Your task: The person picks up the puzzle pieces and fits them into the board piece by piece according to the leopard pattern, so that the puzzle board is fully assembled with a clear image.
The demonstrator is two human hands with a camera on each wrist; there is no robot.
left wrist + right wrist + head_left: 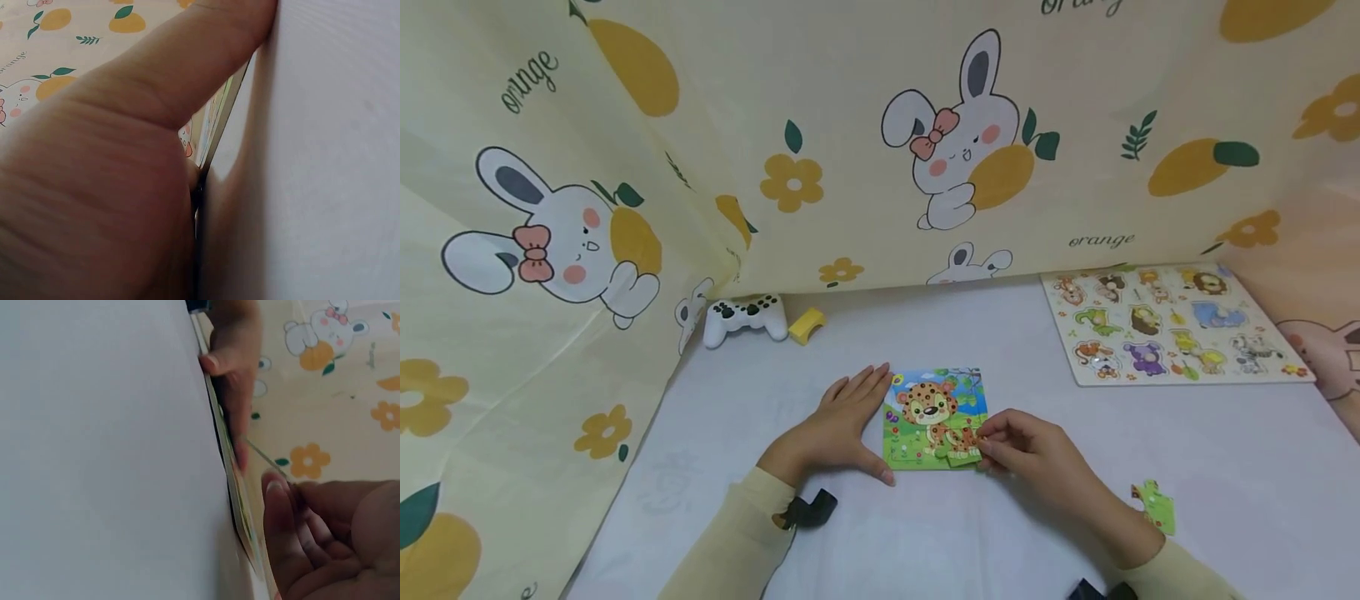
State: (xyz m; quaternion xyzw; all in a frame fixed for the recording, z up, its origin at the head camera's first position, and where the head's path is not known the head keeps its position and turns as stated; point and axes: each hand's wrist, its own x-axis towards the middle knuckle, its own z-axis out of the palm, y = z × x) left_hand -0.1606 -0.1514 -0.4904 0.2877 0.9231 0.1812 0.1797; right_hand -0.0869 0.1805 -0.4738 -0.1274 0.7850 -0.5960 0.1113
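Observation:
A small square jigsaw puzzle (pixel 913 446) with a spotted leopard cub picture lies on the white surface between my hands. My left hand (pixel 846 425) rests spread along its left edge, thumb near the lower left corner. Between thumb and fingers my right hand (pixel 1037 454) pinches a green puzzle piece (pixel 962 458) over the puzzle's lower right part. In the right wrist view that piece (pixel 267 456) shows edge-on, tilted and raised above the board. Another green puzzle piece (pixel 1157 507) lies loose beside the right wrist.
A white game controller (pixel 747 318) and a yellow block (pixel 807 326) stand at the back left. An animal peg-puzzle board (pixel 1120 333) lies at the back right. A cloth printed with rabbits and oranges (pixel 850 125) hangs behind and at the sides.

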